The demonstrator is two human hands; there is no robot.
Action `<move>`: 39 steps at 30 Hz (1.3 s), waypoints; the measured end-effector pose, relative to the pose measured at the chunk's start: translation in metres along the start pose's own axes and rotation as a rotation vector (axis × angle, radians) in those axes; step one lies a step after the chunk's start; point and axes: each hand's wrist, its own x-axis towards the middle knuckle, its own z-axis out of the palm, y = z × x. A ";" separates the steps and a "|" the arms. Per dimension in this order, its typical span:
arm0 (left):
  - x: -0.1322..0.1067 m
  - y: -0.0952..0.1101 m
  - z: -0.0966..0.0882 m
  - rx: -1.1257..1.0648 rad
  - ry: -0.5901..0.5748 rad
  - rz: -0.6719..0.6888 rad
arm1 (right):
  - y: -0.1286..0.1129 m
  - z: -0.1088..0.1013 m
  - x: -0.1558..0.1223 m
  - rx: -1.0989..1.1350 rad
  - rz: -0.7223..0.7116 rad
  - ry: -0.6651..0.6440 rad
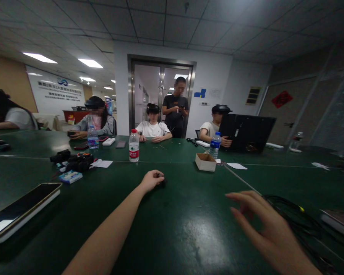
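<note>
My left hand rests low over the green table, its fingers curled together. Something small and dark shows at the fingertips, too little of it visible to name. Slightly blurred, my right hand is raised over the table on the right, thumb and fingers apart with nothing between them. Beyond the hands stand a red-capped water bottle and a small open cardboard box. Black coiled cables lie beside my right hand.
At the left lie a phone, a blue-and-white packet and a heap of black gear. Two blue-labelled bottles, one here, stand farther off. A large black panel is upright at the right. Several people are across the table.
</note>
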 end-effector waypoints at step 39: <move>0.002 -0.010 0.001 -0.141 0.180 0.086 | 0.029 0.239 0.147 1.414 0.546 -0.305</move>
